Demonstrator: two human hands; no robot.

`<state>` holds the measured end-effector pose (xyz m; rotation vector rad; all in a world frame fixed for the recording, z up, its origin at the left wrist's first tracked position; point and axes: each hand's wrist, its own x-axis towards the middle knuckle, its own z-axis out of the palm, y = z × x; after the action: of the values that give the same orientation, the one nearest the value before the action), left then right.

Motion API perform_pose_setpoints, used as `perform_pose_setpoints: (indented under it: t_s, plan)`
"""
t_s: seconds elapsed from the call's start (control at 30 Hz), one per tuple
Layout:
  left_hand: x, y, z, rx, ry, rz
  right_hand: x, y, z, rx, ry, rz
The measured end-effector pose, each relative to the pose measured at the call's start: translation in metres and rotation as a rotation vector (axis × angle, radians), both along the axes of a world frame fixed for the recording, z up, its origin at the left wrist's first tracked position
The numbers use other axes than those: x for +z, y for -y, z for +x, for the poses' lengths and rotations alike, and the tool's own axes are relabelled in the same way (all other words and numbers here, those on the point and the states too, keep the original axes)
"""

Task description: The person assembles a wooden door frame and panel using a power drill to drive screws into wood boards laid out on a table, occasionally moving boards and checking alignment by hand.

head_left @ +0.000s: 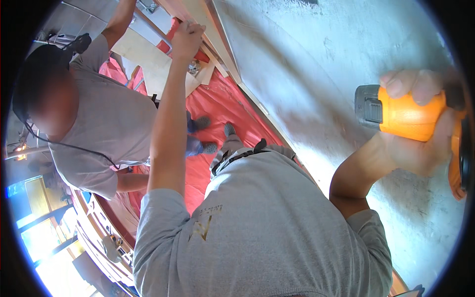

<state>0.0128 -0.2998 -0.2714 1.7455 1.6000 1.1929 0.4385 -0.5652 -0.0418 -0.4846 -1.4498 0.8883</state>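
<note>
At the right, my right hand (420, 143) is wrapped round the handle of an orange and black cordless power tool (410, 116). A dark grey, block-shaped end of the tool points left, and the rest runs out at the picture's dark rim. My left arm reaches up and away to the upper middle. There my left hand (188, 39) has its fingers curled on the edge of a wooden board (210, 34) that lies along the grey wall (307, 84). The fingertips are partly hidden.
A co-worker in a grey shirt (111, 109) stands close on my left, one arm raised. Red sheeting (222, 104) covers the floor. Pale panels (136, 52) lie beyond the co-worker. Curved wooden shelving (101, 227) and bright windows (42, 242) are at the lower left.
</note>
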Motion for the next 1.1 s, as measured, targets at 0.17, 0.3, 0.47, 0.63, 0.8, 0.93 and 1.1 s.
perform_pose_setpoints:
  t_s: [0.17, 0.3, 0.47, 0.63, 0.8, 0.93, 1.1]
  plan:
    - [0.007, 0.116, 0.037, -0.095, 0.332, -0.136, -0.052, 0.034, -0.013, 0.106, -0.217, -0.014]
    - [0.004, 0.177, 0.051, -0.132, 0.626, -0.249, -0.121, 0.077, -0.004, 0.140, -0.270, -0.286]
    - [0.002, 0.230, 0.054, -0.227, 0.865, -0.326, -0.189, 0.144, -0.009, 0.097, -0.315, -0.510]
    - [-0.015, 0.280, 0.061, -0.477, 1.084, -0.482, -0.238, 0.195, -0.024, 0.002, -0.270, -0.719]
    - [0.000, 0.342, 0.091, -0.629, 1.388, -0.569, -0.241, 0.224, -0.040, -0.040, -0.306, -0.890]
    - [0.005, 0.362, 0.111, -0.524, 1.461, -0.605, -0.224, 0.230, -0.039, -0.110, -0.239, -1.016]
    - [0.001, 0.383, 0.121, -0.281, 1.529, -0.675, -0.207, 0.230, -0.033, -0.104, -0.130, -1.094]
